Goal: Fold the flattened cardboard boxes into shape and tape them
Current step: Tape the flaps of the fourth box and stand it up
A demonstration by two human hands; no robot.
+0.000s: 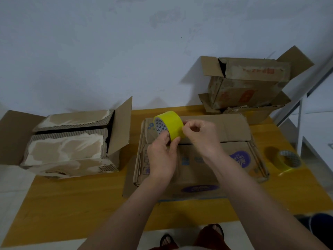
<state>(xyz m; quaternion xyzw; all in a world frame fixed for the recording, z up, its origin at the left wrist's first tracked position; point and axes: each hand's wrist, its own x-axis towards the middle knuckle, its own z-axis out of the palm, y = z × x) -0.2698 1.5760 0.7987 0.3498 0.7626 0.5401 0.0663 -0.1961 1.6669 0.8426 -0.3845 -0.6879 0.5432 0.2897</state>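
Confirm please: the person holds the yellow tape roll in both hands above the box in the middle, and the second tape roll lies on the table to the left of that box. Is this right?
Not quite. The second tape roll lies on the table to the right of the middle box, not the left, as the head view shows. The rest stands: left hand and right hand hold the yellow tape roll above that box.
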